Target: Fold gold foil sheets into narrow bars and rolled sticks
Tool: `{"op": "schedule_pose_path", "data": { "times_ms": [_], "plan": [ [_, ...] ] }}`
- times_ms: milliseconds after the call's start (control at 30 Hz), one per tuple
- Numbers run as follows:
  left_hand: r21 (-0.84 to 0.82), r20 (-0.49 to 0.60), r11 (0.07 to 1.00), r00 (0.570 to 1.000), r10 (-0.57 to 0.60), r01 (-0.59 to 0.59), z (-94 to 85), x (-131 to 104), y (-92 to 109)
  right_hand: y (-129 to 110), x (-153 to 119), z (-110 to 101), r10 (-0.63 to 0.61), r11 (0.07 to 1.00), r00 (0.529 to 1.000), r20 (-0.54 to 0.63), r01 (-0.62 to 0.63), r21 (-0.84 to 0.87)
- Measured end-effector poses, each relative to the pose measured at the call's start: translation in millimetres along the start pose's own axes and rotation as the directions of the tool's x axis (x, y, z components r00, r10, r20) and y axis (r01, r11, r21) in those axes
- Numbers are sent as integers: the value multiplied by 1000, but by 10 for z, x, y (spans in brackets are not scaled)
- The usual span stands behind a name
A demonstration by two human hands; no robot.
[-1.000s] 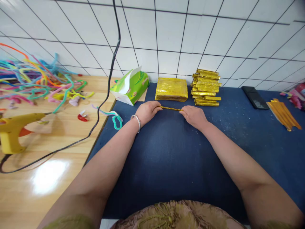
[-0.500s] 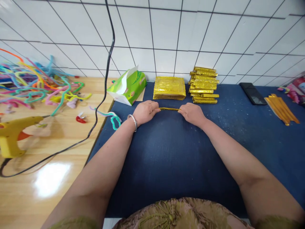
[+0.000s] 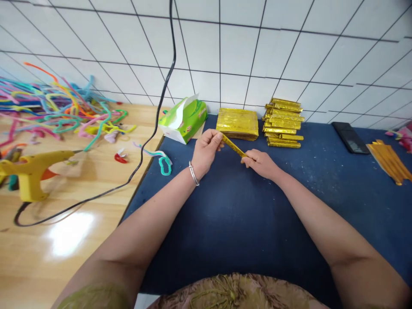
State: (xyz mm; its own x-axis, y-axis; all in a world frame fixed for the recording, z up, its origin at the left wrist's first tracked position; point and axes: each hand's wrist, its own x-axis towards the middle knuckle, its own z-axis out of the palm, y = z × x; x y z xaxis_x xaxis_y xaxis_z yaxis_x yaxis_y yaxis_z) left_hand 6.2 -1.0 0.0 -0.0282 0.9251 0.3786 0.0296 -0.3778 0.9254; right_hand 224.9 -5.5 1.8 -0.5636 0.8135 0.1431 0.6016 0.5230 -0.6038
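A narrow folded strip of gold foil paper (image 3: 234, 146) slants down to the right between my two hands. My left hand (image 3: 207, 150), with a silver bangle at its wrist, pinches the upper end between thumb and fingers. At the lower end, my right hand (image 3: 260, 163) grips the strip, its fingers curled in. Just behind lies a stack of flat gold foil paper sheets (image 3: 237, 122). To the right of that stack, folded gold strips (image 3: 283, 124) are piled up.
A green tissue pack (image 3: 186, 118) stands behind my left hand. Leftward, a black cord (image 3: 161, 98) runs to a yellow glue gun (image 3: 35, 171) near tangled pipe cleaners (image 3: 71, 111). On the right lie a black phone (image 3: 350, 137) and orange-gold strips (image 3: 389, 161).
The strip has gone from level to slanting, left end higher, and shows more of its flat face. My left hand has turned upward, thumb now on top. The whole view has shifted slightly.
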Motion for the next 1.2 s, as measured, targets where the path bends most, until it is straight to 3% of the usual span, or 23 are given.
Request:
{"op": "schedule_pose_path", "data": {
  "times_ms": [200,400,500,667,800,900,1000,1100,1200],
  "plan": [
    [191,25,967,986,166,-168,107,-150,228,31,8,6,-23,1000,1000,-6,23,-12],
    [437,131,812,921,367,-386,88,-201,314,59,1,-6,-38,999,999,-4,38,-5],
    [474,215,733,871,442,-489,83,-206,333,82,0,8,-53,999,999,-2,53,5],
    [488,299,673,831,469,-556,102,-237,340,96,1,24,-71,997,997,-10,71,-4],
    [472,309,641,794,523,-605,116,-232,342,91,4,23,-80,997,997,-12,80,-18],
    [501,175,691,843,509,-521,84,-176,287,82,5,22,-100,994,994,-37,98,-48],
    [480,55,808,931,361,-341,7,-82,143,82,1,24,-101,992,991,-89,94,-85],
    [394,71,895,978,195,-208,-95,19,-51,107,-7,26,-82,994,978,-189,67,-84],
    [373,175,914,979,100,-160,-200,99,-211,157,-17,25,-54,996,954,-294,29,-89]
  ]
}}
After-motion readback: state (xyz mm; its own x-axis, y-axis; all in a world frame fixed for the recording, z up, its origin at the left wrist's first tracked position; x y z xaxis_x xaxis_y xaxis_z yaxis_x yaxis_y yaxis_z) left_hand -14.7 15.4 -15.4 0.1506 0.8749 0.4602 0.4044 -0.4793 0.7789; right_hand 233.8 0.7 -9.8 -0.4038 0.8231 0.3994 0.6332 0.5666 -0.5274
